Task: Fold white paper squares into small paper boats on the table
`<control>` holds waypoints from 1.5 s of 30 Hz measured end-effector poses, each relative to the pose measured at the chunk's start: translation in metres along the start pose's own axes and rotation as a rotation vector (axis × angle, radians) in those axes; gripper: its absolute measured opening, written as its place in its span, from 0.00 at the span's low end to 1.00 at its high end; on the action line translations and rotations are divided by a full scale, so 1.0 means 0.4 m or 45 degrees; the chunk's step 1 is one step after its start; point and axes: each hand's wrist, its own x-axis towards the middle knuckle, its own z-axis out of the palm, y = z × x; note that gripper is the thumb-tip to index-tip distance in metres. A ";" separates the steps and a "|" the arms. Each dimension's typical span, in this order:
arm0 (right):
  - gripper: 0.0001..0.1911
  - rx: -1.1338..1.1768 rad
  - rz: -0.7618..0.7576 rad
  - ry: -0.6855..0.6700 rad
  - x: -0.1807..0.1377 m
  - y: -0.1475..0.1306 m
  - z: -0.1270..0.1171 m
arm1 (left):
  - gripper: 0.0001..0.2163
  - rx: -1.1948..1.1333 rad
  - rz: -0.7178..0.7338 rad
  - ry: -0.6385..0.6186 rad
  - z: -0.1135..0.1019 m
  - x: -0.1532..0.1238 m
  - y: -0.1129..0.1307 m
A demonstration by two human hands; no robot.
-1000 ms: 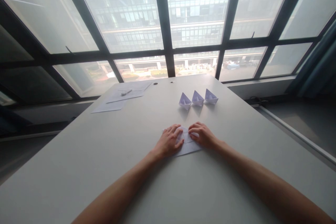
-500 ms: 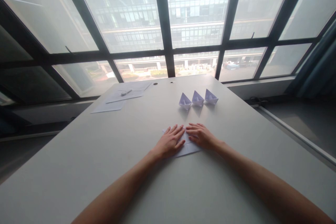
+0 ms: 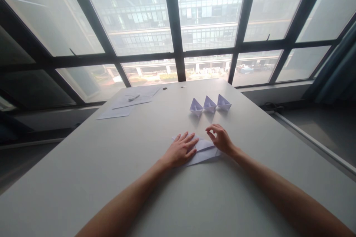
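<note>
Comparing with half a second earlier, we find the right hand (image 3: 221, 139) raised from the folded paper (image 3: 207, 154), fingers curled, whether tips meet we cannot tell; the left hand (image 3: 180, 150), flat, fingers spread, apparently steadies it alone on the table (image 3: 125, 152), nearer than three paper boats (image 3: 210, 106).

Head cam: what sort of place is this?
Likely an office or meeting room, seemingly above ground level: a large white table by tall black-framed windows, with a multi-storey building visible outside.
</note>
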 end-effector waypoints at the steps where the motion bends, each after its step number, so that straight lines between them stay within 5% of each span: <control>1: 0.04 -0.016 0.006 -0.035 0.000 0.006 -0.002 | 0.23 0.001 -0.002 -0.001 0.000 0.000 0.000; 8: 0.07 -0.068 0.037 -0.261 -0.007 0.023 0.000 | 0.22 0.008 -0.001 -0.011 -0.001 0.001 0.002; 16: 0.11 0.234 -0.033 -0.547 0.010 0.065 -0.042 | 0.23 -0.003 -0.006 -0.001 -0.001 0.000 0.004; 45: 0.23 0.004 -0.148 -0.574 0.002 0.034 -0.043 | 0.26 0.053 0.020 -0.091 -0.006 0.000 0.000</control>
